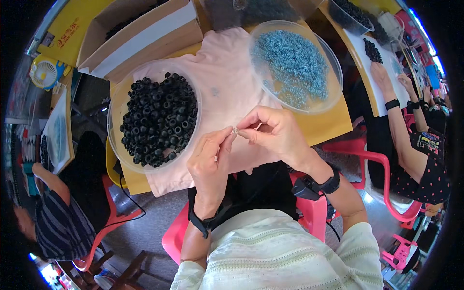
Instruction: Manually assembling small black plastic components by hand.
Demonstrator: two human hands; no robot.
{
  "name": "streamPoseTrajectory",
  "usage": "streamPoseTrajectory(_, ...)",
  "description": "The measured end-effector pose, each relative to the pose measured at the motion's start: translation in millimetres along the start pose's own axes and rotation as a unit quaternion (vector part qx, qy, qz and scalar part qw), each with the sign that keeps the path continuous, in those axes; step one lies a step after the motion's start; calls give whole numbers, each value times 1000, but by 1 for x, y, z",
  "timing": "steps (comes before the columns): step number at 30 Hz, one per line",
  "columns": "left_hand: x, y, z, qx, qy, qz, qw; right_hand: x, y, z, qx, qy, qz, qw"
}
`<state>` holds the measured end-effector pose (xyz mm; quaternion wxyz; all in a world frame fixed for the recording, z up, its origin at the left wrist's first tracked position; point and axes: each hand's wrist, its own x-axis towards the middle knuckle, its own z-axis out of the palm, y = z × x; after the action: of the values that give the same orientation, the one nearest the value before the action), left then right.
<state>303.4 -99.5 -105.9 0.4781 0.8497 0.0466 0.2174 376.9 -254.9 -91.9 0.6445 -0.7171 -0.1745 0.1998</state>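
Both hands meet over a pale pink cloth, fingertips almost touching. Between them is a tiny clear piece, too small to name. My left hand pinches at its left side with thumb and forefinger. From the right, my right hand pinches the same piece, its other fingers curled. To the left of my hands, a round clear tub holds many small black ring-like caps. At the far right of the cloth, another round clear tub holds a heap of tiny bluish clear pieces.
A cardboard box with dark contents stands at the back left. Beyond it lies a yellow bag, near a small yellow fan. Co-workers sit at tables on both sides; one's hand is at the right table. Pink chairs flank me.
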Motion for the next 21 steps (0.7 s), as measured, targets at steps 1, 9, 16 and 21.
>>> streamPoseTrajectory(1,1,1,1,13,-1,3,1000,0,2,-1,-59,11,-51,997)
streamPoseTrajectory(9,3,-14,6,176,-21,128,976,-10,-1,-10,-418,14,-197,887)
streamPoseTrajectory(16,-11,-11,-10,176,-30,84,980,-11,2,-13,-462,-11,-201,864)
streamPoseTrajectory(21,-18,-11,-15,170,-19,50,984,-10,0,-16,-454,-25,-209,866)
